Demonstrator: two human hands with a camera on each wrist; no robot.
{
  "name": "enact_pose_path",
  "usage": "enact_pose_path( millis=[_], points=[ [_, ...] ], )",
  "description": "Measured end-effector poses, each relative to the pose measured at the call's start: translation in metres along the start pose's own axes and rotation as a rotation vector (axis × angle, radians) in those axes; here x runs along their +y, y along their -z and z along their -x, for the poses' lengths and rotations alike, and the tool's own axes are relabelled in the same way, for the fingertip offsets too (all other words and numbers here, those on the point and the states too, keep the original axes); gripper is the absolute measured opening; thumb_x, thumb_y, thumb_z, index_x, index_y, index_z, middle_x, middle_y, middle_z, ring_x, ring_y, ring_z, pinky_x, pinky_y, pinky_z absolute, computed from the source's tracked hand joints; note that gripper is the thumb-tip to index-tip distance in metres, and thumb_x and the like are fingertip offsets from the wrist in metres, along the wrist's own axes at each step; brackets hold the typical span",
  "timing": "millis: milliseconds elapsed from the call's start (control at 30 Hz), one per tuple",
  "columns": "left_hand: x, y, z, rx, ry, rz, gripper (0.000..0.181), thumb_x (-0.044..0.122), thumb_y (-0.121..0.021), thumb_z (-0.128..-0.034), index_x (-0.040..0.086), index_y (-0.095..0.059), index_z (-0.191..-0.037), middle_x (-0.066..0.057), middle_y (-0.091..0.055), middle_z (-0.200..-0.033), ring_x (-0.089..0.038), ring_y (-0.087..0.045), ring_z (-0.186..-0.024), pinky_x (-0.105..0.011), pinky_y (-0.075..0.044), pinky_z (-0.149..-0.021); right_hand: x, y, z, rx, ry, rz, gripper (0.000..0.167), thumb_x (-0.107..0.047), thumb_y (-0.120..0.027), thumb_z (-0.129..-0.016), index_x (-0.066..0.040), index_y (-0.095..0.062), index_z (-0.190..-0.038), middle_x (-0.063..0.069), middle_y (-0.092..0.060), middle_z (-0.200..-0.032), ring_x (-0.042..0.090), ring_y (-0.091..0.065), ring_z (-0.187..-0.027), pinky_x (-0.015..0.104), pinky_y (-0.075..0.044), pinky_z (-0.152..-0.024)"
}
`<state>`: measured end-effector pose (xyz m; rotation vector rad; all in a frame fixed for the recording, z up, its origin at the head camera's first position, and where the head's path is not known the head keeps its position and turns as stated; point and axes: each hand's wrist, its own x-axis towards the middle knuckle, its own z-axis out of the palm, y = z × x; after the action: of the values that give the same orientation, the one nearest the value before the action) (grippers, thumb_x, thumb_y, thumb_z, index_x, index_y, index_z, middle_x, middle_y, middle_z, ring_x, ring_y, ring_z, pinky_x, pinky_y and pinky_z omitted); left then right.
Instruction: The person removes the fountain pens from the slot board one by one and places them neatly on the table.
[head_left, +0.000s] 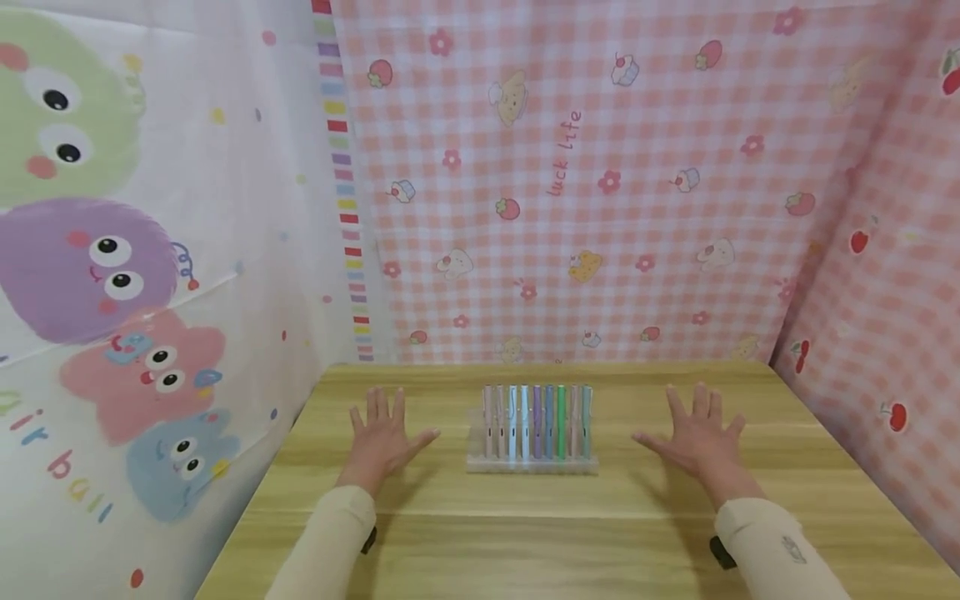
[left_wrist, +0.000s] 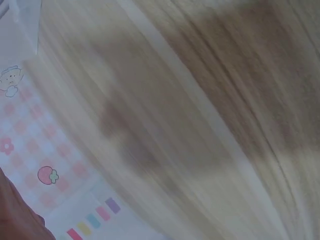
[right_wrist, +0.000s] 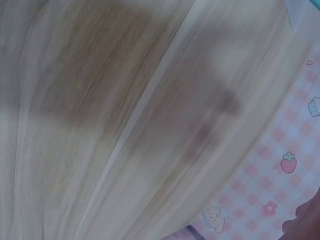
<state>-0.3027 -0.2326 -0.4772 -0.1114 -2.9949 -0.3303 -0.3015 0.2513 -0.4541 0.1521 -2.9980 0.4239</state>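
Pale sleeves (head_left: 782, 550) cover both forearms of the person and come nearest to the head camera, entering from the lower edge. At each wrist a small dark object (head_left: 722, 552) is visible on the inner side. Below the arms spreads a tabletop (head_left: 525, 542) with light wood grain. A little farther, the left hand (head_left: 381, 440) is fully opened, palm down, with the fingers spread and the thumb pointing inward; it holds nothing. On the other side, the right hand (head_left: 703, 437) has nearly the mirrored position, also spread wide and with nothing in its grasp. Whether the palms touch the wood, I cannot tell; the wrist views show only soft shadows on it and a small part of each hand at the border.

Between the two hands, and apart from both, a transparent holder (head_left: 532, 467) stands on the tabletop. It carries nine pens (head_left: 537, 421) upright in one row: from left to right, two pinkish beige, two light blue, one purple, one blue, one green, one more pinkish, and one grey-blue.

Behind the far edge hangs a pink checked cloth (head_left: 600, 225) with strawberries, cakes and flowers; at the left is a white cloth (head_left: 262, 208) with cartoon figures.
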Motion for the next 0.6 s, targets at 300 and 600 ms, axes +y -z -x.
enact_pose_path(
  millis=[300,600],
  points=[
    [0.017,-0.002,-0.014,0.021,-0.005,0.052,0.106,0.074,-0.047,-0.0888,-0.001,-0.015,-0.156,-0.033,-0.001,-0.159,-0.044,0.002,-0.147,-0.070,0.002,-0.109,-0.001,-0.001,-0.007,0.029,-0.032,-0.026,0.108,-0.078,-0.050,-0.085,-0.002,-0.020,-0.156,0.042,-0.001,-0.153,0.061,0.003,-0.139,0.084,0.004,-0.094],
    [0.028,-0.008,-0.016,0.035,0.013,0.192,0.106,0.072,-0.053,-0.0877,-0.001,-0.017,-0.156,-0.030,-0.009,-0.159,-0.044,-0.005,-0.147,-0.069,-0.003,-0.111,-0.015,-0.002,-0.011,0.021,-0.068,-0.097,0.104,-0.075,-0.047,-0.089,-0.003,-0.015,-0.157,0.043,0.003,-0.153,0.062,0.004,-0.138,0.083,0.003,-0.096]
  ],
)
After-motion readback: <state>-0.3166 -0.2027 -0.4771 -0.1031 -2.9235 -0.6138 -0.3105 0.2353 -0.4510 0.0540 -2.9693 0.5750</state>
